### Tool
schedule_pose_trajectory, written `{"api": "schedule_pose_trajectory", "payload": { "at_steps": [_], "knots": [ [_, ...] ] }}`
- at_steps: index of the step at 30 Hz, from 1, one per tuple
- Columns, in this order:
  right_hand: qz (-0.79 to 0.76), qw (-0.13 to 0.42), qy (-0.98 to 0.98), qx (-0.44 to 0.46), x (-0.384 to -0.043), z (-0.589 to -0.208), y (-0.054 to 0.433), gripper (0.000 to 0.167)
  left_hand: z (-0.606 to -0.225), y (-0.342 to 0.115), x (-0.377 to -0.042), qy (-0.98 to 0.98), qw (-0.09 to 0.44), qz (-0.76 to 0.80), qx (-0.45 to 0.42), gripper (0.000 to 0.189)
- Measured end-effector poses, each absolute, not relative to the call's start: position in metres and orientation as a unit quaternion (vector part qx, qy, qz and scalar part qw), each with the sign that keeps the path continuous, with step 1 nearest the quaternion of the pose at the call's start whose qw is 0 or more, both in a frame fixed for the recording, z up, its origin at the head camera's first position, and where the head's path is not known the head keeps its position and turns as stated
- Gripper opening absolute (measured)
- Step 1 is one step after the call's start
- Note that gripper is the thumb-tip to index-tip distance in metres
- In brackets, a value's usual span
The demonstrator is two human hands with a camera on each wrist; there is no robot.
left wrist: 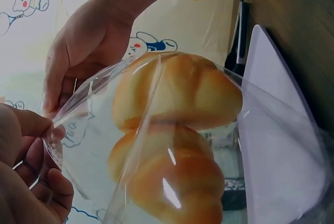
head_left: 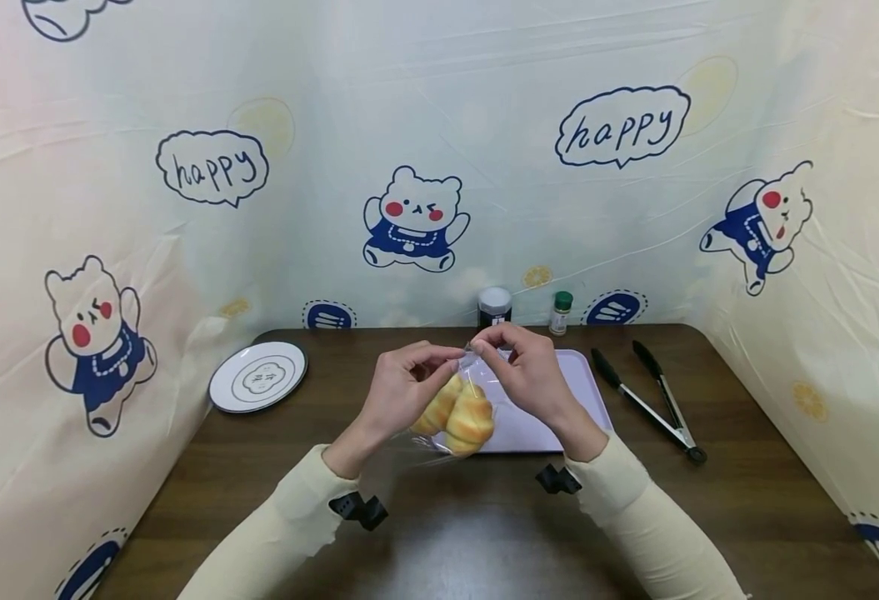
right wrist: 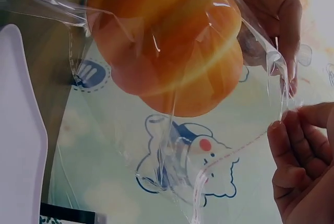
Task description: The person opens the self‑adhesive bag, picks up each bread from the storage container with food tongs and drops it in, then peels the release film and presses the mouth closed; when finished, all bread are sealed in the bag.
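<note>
Both hands hold up a clear plastic bag (left wrist: 94, 91) by its top edge, over the front of the lilac tray (head_left: 585, 387). Inside the bag are two golden bread rolls (head_left: 471, 421), pressed against each other. My left hand (head_left: 402, 385) pinches the rim between thumb and forefinger, left of the rolls. Close beside it, the right hand (head_left: 532, 375) pinches the same rim with its thumb and fingertips. In the right wrist view, a thin pinkish strip (right wrist: 198, 198) runs down from the right fingertips.
A white plate (head_left: 223, 383) with a dark rim lies at the back left. Black-handled tongs (head_left: 652, 408) lie spread to the right of the tray. A white-lidded jar (head_left: 495, 302) and a small green-capped bottle (head_left: 561, 315) stand at the back, before the printed curtain (head_left: 319, 233).
</note>
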State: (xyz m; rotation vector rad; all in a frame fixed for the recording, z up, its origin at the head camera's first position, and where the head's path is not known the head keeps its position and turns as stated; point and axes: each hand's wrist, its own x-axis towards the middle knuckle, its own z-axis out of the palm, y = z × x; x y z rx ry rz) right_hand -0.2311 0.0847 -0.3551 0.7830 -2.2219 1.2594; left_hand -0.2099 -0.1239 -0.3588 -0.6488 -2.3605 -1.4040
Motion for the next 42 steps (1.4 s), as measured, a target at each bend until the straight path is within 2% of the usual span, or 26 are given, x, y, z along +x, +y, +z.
{"api": "schedule_pose_trajectory", "payload": {
  "at_steps": [12,20,28,32,42],
  "knots": [
    [0.527,0.238,-0.797,0.175,-0.243,-0.354,0.110,0.023,-0.354,-0.135,-0.209,-0.833,0.156,-0.501,-0.177,0.015],
    [0.539,0.266,-0.790,0.124,-0.252,-0.356,0.138,0.021,-0.353,-0.144,-0.209,-0.836,0.163,-0.501,-0.154,0.016],
    [0.554,0.310,-0.769,0.084,-0.240,-0.336,0.161,0.018,-0.350,-0.151,-0.209,-0.844,0.156,-0.496,-0.131,0.023],
    [0.545,0.325,-0.771,0.057,-0.242,-0.338,0.177,0.021,-0.349,-0.153,-0.209,-0.843,0.156,-0.499,-0.125,0.020],
    [0.551,0.308,-0.775,-0.040,-0.273,-0.368,0.231,0.026,-0.349,-0.157,-0.212,-0.829,0.198,-0.502,-0.145,0.017]
  ]
}}
